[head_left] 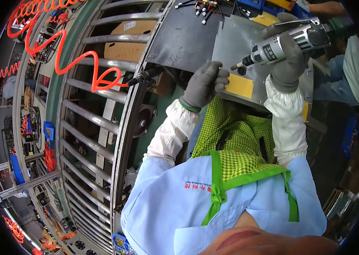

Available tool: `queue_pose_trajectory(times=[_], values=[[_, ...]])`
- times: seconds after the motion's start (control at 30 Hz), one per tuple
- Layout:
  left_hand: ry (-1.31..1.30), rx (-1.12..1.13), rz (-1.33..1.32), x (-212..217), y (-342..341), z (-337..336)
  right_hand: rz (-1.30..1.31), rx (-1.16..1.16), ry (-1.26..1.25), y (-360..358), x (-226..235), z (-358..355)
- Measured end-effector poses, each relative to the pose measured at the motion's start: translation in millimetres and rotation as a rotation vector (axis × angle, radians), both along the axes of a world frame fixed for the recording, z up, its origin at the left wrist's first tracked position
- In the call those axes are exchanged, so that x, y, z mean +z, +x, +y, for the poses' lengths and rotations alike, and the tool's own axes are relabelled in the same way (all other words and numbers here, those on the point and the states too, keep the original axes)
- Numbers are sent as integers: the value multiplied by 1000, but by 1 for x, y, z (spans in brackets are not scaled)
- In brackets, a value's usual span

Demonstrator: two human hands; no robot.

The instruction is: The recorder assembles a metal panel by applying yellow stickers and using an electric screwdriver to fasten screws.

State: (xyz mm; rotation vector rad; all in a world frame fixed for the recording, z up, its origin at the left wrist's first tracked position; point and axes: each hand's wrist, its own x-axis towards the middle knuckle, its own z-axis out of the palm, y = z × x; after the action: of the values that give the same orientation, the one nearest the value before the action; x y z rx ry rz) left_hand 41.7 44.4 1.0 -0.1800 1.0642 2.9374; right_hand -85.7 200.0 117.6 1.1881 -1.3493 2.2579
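My right hand (289, 66), in a grey glove, is wrapped round a silver and black air screwdriver (268, 50). The tool lies nearly level above a grey sheet-metal panel (230, 46), its bit pointing left. Just left of that bit is my left hand (203, 87), also gloved, with fingers curled closed over the panel's near edge. Whatever those fingers pinch, if anything, is hidden. A yellow patch (240, 86) lies on the panel between my hands. Close under the bit there is a small dark round part (242, 71).
A roller conveyor (98, 80) runs along my left, with a cardboard box (128, 40) beyond its rollers. An orange coiled air hose (88, 55) hangs over it, ending in a black fitting (143, 76). Cables (205, 10) and blue bins (251, 3) sit at the far edge. Another person (341, 85) is at right.
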Motion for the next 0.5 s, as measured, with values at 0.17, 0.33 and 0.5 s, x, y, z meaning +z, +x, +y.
queue_pose_trajectory(times=[0.17, 0.33, 0.5], values=[[30, -10, -170, 9, -9, 17, -30, 73, -34, -12, -11, 4], [172, -47, -202, 15, -13, 27, -66, 89, -38, -6, -12, 3], [-133, -152, -87, 13, -11, 16, -88, 138, -37, 2, -19, 6]])
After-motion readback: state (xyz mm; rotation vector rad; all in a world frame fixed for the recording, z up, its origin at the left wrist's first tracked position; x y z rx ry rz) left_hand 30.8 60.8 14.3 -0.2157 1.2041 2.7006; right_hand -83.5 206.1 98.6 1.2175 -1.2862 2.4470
